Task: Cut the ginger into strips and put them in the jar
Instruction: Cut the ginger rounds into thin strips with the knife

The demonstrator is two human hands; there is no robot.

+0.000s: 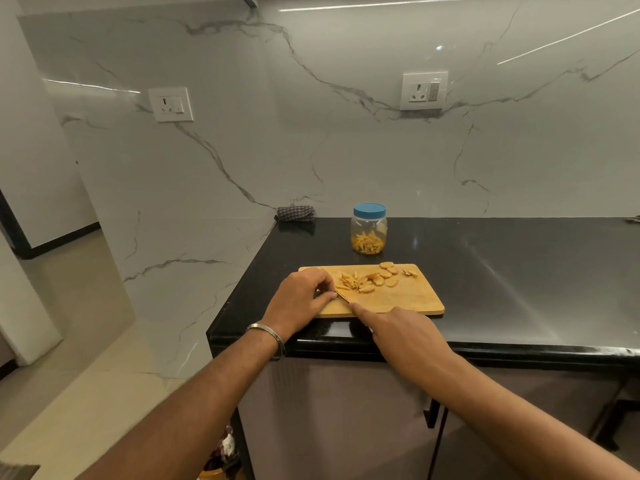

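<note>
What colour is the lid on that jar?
The lid on the jar is blue, seen in the head view.

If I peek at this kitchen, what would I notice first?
First, two hands at the wooden cutting board near the black counter's corner: the left hand steadies ginger while the right hand works a knife. Yellow ginger strips and round ginger slices lie there; behind stands a blue-lidded jar with strips inside.
</note>
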